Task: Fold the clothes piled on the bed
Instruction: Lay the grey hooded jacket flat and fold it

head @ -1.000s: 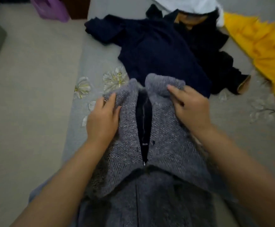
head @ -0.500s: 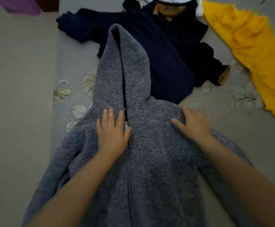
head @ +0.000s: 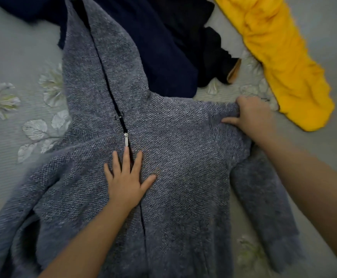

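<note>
The grey hoodie (head: 175, 157) runs off the bottom edge (hem unseen), its hood tip cut off above.

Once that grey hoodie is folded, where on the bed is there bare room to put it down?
Bare sheet shows left of the grey hoodie, around the printed flowers. A smaller strip lies right of the right hand, below the yellow garment. The top is crowded: the navy garment and black garment overlap there. The left hand presses the hoodie's chest.
</note>
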{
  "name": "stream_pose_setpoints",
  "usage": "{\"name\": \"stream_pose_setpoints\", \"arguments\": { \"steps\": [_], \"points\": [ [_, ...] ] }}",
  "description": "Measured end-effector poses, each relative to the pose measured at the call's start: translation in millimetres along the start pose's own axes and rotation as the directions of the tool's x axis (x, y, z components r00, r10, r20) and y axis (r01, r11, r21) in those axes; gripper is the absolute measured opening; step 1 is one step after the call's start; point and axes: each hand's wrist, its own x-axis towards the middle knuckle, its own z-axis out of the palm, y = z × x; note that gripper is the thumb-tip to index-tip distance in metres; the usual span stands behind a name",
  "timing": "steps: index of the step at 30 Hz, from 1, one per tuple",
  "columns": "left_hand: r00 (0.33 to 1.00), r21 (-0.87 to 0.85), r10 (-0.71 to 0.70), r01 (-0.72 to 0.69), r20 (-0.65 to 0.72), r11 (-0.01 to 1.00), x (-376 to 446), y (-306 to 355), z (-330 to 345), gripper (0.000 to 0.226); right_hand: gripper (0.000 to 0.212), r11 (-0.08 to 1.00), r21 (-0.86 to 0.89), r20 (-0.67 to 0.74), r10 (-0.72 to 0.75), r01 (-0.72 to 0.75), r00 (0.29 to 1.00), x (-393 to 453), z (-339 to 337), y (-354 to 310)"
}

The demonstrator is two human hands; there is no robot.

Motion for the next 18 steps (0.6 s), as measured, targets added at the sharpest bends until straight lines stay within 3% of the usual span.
{"name": "stream_pose_setpoints", "arguments": {
  "steps": [3,5,8,10,13,18],
  "points": [
    [1.0,-0.029,-0.011,0.011,-0.029,1.0,6,3,11,0.104,0.072,0.992,-0.097,0.126,0.095,-0.083,0.987,-2,23,2],
    [0.998,-0.021,0.005,-0.006,-0.061,1.0,10,1,15,0.096,0.066,0.983,0.078,0.106,0.157,-0.166,0.982,-19,42,1],
    [0.992,-0.012,0.023,-0.024,-0.124,1.0,12,-1,20,0.088,0.068,0.908,0.372,-0.044,0.228,-0.196,0.973,-66,71,1],
    [0.984,-0.009,0.027,-0.029,-0.174,1.0,11,0,21,0.091,0.077,0.837,0.487,0.014,0.278,-0.249,0.961,-112,93,4],
    [0.98,0.017,-0.002,0.005,-0.198,1.0,9,1,24,0.089,0.076,0.828,0.461,0.156,0.277,-0.318,0.948,-186,125,13],
    [0.976,0.043,-0.012,0.022,-0.216,0.999,7,2,25,0.08,0.06,0.792,0.48,0.122,0.366,-0.378,0.922,-224,140,27]
  ]
}}
